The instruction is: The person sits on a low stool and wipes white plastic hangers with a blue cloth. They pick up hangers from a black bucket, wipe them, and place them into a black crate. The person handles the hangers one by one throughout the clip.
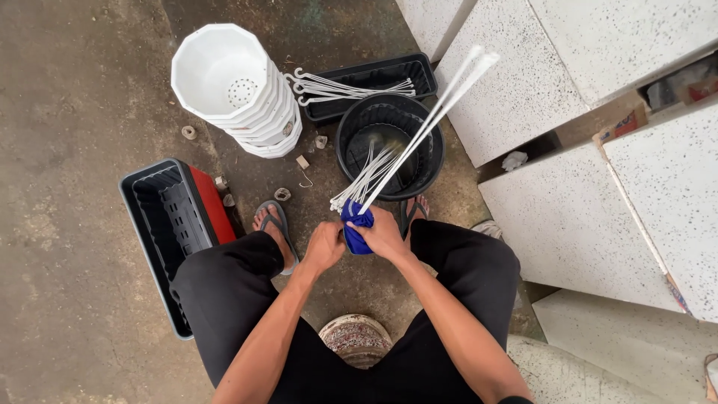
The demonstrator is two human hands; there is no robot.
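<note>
Head view: your left hand (323, 247) and right hand (383, 233) both clamp a soft blue cloth (356, 228) wrapped round the bundled ends of thin white plastic rods (419, 135). Light, springy, likely slick; hold low at the cloth, above which they fan over the black round bucket (351, 131).

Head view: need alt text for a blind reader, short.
Seen from above, a seated person's left hand and right hand grip a blue cloth around one end of a bundle of long white plastic rods over a round black plastic bucket. A stack of white plastic pots stands on the concrete floor.
</note>
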